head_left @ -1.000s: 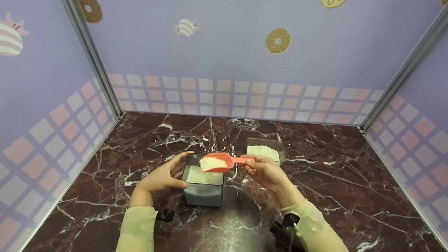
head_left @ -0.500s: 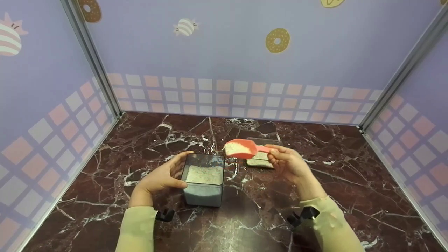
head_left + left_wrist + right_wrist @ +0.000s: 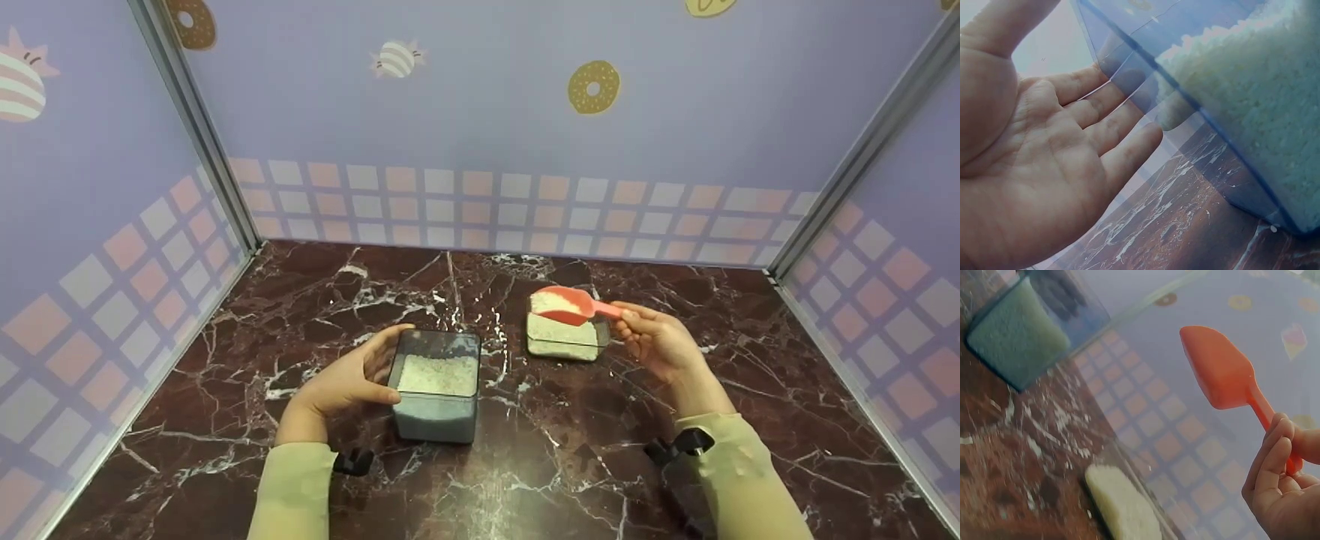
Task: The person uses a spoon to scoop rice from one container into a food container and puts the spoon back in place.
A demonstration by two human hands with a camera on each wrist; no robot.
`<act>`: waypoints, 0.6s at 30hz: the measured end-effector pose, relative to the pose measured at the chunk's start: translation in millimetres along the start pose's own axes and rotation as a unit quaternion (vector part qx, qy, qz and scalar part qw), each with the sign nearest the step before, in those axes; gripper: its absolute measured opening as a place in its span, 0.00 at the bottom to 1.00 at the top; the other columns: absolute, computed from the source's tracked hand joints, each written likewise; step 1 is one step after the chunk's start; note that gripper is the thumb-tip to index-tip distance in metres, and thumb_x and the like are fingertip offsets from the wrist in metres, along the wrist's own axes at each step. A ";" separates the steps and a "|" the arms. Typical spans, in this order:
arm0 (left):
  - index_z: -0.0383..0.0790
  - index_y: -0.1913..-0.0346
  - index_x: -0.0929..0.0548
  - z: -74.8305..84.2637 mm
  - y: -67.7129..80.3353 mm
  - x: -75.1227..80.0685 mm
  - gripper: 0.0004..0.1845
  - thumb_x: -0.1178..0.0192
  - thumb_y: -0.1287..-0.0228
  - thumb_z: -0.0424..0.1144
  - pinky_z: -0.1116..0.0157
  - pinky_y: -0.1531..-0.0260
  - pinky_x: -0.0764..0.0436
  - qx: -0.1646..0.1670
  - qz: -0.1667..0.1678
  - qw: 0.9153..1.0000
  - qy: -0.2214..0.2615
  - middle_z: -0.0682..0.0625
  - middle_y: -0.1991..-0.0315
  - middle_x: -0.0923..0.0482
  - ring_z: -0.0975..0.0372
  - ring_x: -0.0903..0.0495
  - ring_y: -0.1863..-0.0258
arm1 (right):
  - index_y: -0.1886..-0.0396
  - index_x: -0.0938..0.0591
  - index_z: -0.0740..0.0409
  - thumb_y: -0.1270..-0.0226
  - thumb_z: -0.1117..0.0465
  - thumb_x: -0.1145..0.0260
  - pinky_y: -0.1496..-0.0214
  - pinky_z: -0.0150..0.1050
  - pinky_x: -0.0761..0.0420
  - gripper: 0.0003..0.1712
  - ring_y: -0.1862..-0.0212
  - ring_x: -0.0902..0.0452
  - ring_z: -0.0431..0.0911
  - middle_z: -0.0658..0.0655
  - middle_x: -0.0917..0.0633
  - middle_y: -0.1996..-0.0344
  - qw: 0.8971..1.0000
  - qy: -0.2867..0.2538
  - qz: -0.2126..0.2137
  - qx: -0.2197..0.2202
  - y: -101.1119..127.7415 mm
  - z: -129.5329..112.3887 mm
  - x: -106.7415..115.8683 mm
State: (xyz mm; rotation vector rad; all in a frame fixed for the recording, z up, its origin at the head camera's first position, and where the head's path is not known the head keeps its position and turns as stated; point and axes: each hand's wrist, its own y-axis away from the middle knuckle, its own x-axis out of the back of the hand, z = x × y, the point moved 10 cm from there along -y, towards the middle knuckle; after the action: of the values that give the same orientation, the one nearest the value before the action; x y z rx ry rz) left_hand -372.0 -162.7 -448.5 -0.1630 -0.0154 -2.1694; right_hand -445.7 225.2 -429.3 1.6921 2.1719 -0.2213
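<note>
A: Scoop (image 3: 571, 304) location? Pink plastic, loaded with white grains, held above the low clear container (image 3: 564, 339) at the back right, about level.

B: Right hand (image 3: 658, 343) pinches the handle end, fingers (image 3: 1275, 464) curled round it. From the right wrist camera only the scoop's underside shows, so the load is hidden there.

A: Left hand (image 3: 346, 379)?

B: Fingers straight, palm flat against the left wall of the tall clear container (image 3: 436, 385), thumb along its far rim. The left wrist camera shows the fingers (image 3: 1107, 121) spread on the wall, grains behind it.

A: Gap between the two containers?

B: Apart, a strip of bare marble tabletop (image 3: 750, 390) between them with a few spilled grains. Plenty of free tabletop right of the low one and in front of both.

A: Edges?

B: Metal corner posts (image 3: 196, 127) left and right, patterned walls (image 3: 480, 112) on three sides. Both containers sit well in from them.

A: Hard to read?

B: Low container's far wall is behind the scoop. Black wrist mounts (image 3: 352, 461) partly cut off. Forearms run out the bottom edge.
</note>
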 end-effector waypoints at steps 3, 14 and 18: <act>0.38 0.17 0.55 0.1 -0.1 -0.3 0.59 0.25 0.44 0.31 0.52 0.19 0.52 -0.004 -0.003 1.000 0.001 0.37 0.16 0.58 0.44 0.61 0.16 | 0.57 0.16 0.54 0.19 0.71 0.51 0.69 0.20 0.22 0.17 0.71 0.21 0.34 0.48 0.17 0.74 1.000 0.009 0.017 -0.001 -2.1 -0.3 13.0; 0.38 0.17 0.55 -2.0 -0.5 0.9 0.60 0.25 0.44 0.32 0.49 0.18 0.56 0.003 0.002 1.000 0.000 0.36 0.16 0.62 0.44 0.63 0.16 | 0.30 0.32 0.78 0.21 0.67 0.43 0.72 0.21 0.21 0.26 0.74 0.22 0.31 0.43 0.18 0.79 0.969 0.189 0.154 0.044 -3.8 -11.8 49.7; 0.39 0.17 0.55 -2.1 -0.2 0.7 0.59 0.25 0.44 0.31 0.49 0.19 0.55 0.001 0.001 1.000 0.001 0.36 0.16 0.61 0.44 0.63 0.16 | 0.37 0.23 0.77 0.23 0.69 0.40 0.68 0.23 0.16 0.21 0.74 0.20 0.31 0.44 0.17 0.76 0.930 0.297 0.193 0.098 0.5 -24.7 46.2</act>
State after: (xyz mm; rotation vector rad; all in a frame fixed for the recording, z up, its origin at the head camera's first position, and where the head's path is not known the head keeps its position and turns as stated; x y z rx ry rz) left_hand -372.8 -163.3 -450.5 -0.1590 -0.0152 -2.1682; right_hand -459.6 275.5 -424.4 2.5162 2.1810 0.2218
